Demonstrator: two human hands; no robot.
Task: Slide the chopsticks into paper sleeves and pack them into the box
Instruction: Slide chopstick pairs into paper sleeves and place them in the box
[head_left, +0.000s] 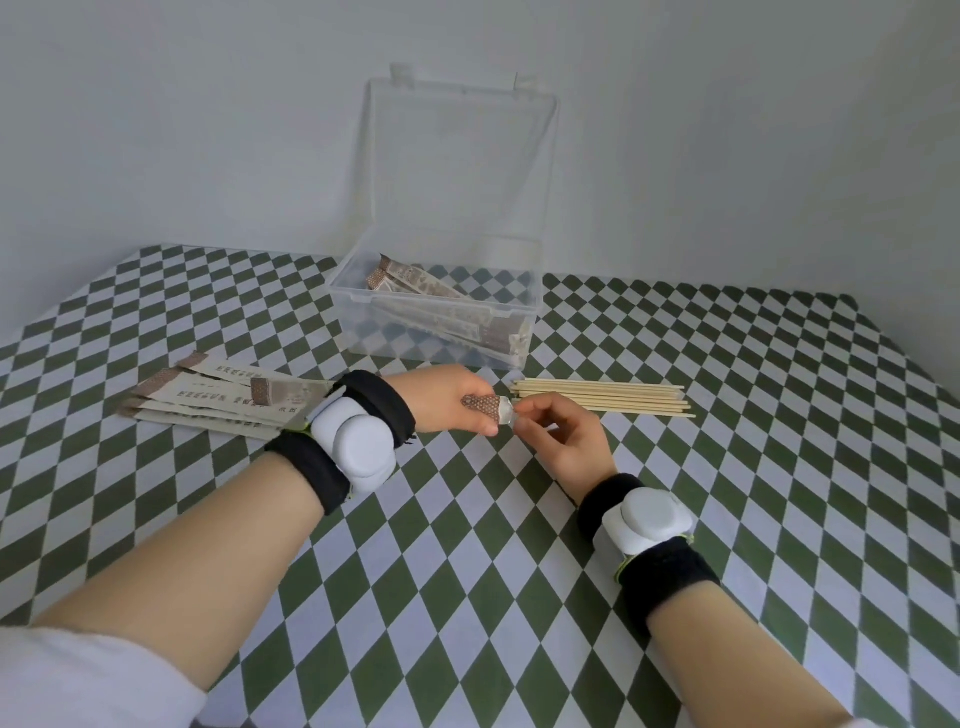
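Presently, head view, logged from my remote desk:

1. Left hand (451, 399): fingers and thumb are curled, pinching a brown-patterned paper sleeve (485, 406). The sleeve's long axis runs roughly left-right, its pale mouth towards the other hand.
2. Right hand (566, 441): fingertips pinch the sleeve's mouth end. I cannot tell whether they also hold a chopstick.
3. Bundle of bare pale wooden chopsticks (602, 401): flat, just behind the hands, long axis left-right.
4. Clear plastic box (358, 317): lid upright near the wall, sleeved chopsticks (457, 314) lying diagonally inside.
5. Fanned stack of empty printed sleeves (208, 402): beside the left wrist.
6. Green-and-white diamond tablecloth (519, 571): open room nearside and rightward, far edge at the wall.
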